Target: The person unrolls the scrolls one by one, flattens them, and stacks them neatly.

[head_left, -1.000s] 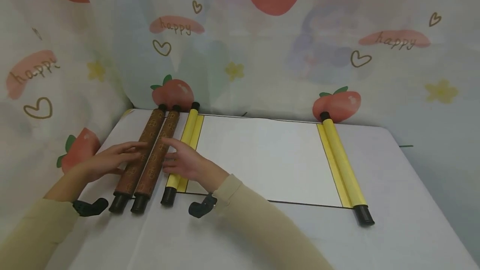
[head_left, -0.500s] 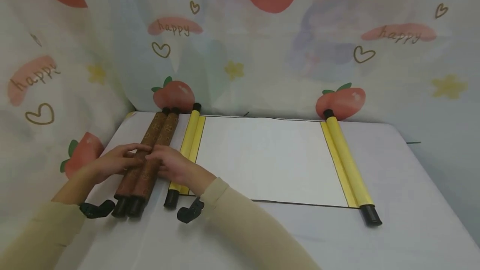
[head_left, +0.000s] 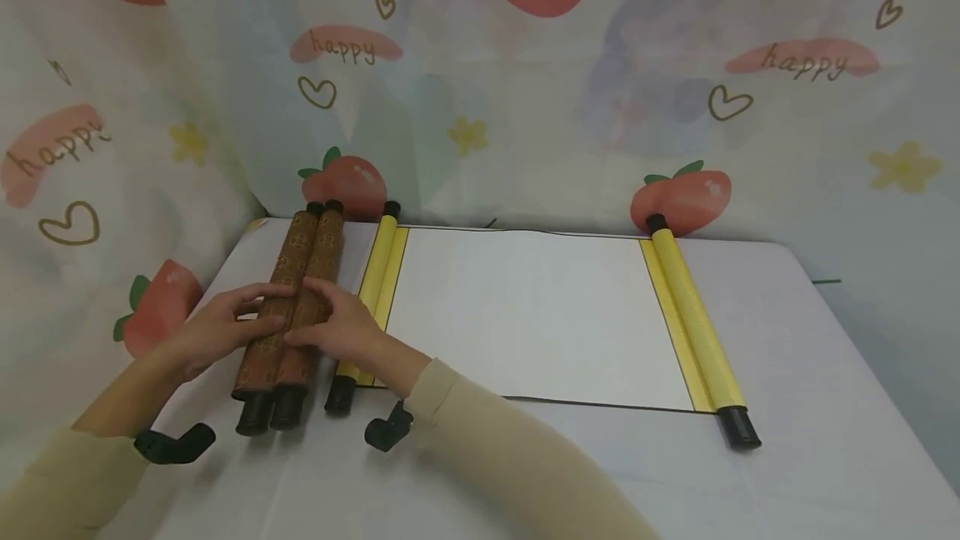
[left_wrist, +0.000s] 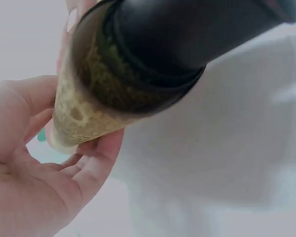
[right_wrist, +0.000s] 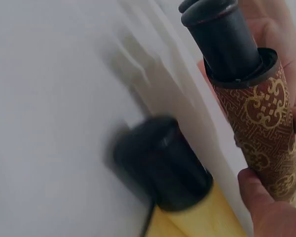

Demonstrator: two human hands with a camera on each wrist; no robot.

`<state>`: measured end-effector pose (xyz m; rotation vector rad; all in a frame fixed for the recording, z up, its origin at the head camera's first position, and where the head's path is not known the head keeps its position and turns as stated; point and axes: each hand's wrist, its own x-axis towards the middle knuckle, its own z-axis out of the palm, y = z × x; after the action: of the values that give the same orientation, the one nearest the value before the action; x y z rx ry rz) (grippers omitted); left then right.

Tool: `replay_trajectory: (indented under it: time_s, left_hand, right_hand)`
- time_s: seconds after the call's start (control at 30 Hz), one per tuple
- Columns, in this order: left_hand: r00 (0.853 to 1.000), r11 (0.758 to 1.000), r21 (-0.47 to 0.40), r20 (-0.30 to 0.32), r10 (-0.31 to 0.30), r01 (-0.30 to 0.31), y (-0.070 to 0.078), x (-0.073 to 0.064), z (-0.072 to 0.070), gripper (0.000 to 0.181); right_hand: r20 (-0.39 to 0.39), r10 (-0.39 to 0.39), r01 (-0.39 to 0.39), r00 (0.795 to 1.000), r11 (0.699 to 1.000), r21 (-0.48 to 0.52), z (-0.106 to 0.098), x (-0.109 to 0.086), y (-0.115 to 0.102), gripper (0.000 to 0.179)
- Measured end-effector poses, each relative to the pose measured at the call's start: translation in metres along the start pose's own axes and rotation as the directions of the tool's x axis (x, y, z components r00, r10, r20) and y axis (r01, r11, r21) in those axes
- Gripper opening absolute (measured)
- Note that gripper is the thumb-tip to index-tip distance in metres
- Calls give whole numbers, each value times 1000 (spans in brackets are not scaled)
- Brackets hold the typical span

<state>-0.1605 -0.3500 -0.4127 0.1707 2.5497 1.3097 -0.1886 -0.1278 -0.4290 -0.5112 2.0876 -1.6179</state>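
Observation:
A brown scroll (head_left: 324, 240) with gold patterning and black end knobs is rolled up on two rollers lying side by side. My left hand (head_left: 217, 327) grips it from the left, thumb on top and fingers curling round it. From the right, my right hand (head_left: 345, 327) pinches the other roller with thumb and fingers. In the right wrist view the near end of the scroll (right_wrist: 266, 106) stands above the table, with shadows below it. The left wrist view shows a black knob (left_wrist: 187, 29) up close and the left fingers wrapped beneath the roll.
Just right of the brown scroll, a second scroll (head_left: 525, 315) lies unrolled, blank white with yellow borders. Its yellow rollers (head_left: 693, 319) have black ends. A white cloth covers the table (head_left: 817, 373); a printed curtain (head_left: 525, 132) hangs behind and to the left.
The two brown rollers, first apart under loosely laid hands, came together. Both hands now grip them as one roll, and its near end has shifted slightly right.

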Motion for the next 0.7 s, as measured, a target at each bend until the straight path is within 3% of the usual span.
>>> replay_trajectory:
  time_s: [0.1, 0.33, 0.5, 0.7]
  left_hand:
    - [1000, 1000, -9, -20, 7, -8, 13, 2, 6, 57]
    - [992, 991, -63, -40, 116, -118, 40, 13, 31, 49]
    - [994, 988, -116, -40, 102, -106, 57, 19, 52, 51]
    - [990, 966, -216, -27, 140, -142, 76, 26, 76, 50]
  right_hand:
    - [17, -41, 41, 999, 999, -2, -14, -3, 0, 78]
    - [31, -83, 84, 996, 996, -10, -56, -21, 2, 74]
    - [38, -101, 99, 994, 994, 35, -83, -40, 6, 74]
    - [32, -106, 104, 994, 993, 61, -112, -64, 12, 73]
